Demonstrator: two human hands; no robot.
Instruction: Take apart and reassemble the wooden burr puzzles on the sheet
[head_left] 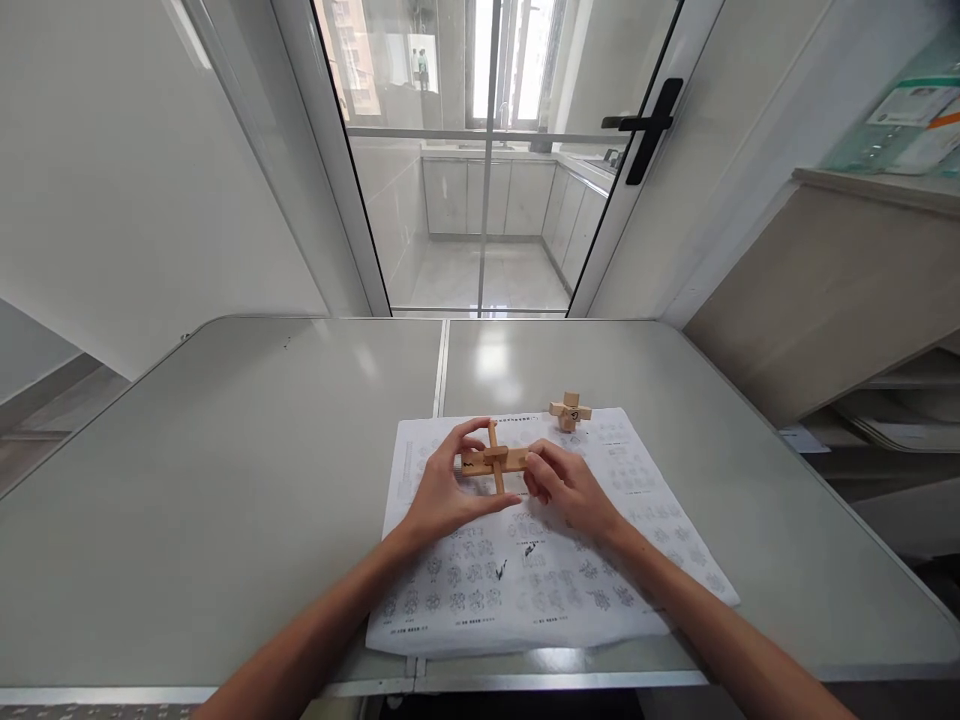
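A wooden interlocking puzzle (496,455) made of crossed pieces is between my two hands, above a printed sheet (555,560). My left hand (450,475) spans its upright rod, with a finger at the top end and the thumb near the bottom end. The fingers of my right hand (559,478) pinch the right end of the flat crosswise bar. A dark mark shows on the bar's left part. Beyond my right hand, a second, assembled wooden puzzle (570,411) with a marked face stands at the sheet's far edge.
The sheet carries rows of small diagrams and lies on a grey-green table (225,480) with a metal seam. Behind the table is a glass door (487,200) with a black handle (651,125). Shelving (847,250) stands on the right, with clear packages on top.
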